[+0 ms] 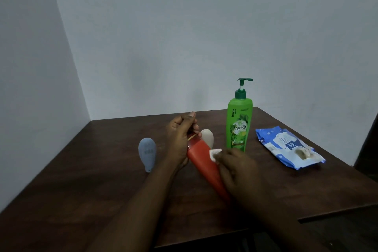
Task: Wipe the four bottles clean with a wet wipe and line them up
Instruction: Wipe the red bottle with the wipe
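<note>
A tall green plastic pump bottle [239,127] with a dark green dispenser head stands upright toward the far side of the dark brown wooden surface [102,170]. Just left of it and nearer the camera, a long red-orange plastic bottle [201,155] is held tilted above the surface. Its far end points away and to the left, and its near end slants down toward the person.

The left hand [180,137] has its grip closed round the far end of that bottle, fingers curled over it and thumb raised on top. The right hand [237,168], somewhat blurred, lies in front of the base of the green pump bottle. Its grip pinches a small white wet wipe [214,152] against the side of the red-orange bottle.

A cream rounded bottle [208,137] stands close to the left of the green pump bottle, partly hidden behind the held bottle. Farther left, beyond the left hand, a pale blue rounded bottle [147,154] stands with its narrow end down.

To the right of the green pump bottle, apart from it, a blue plastic wet-wipe pack [286,145] lies flat. A soiled crumpled wipe [304,152] rests on the pack's near end.
</note>
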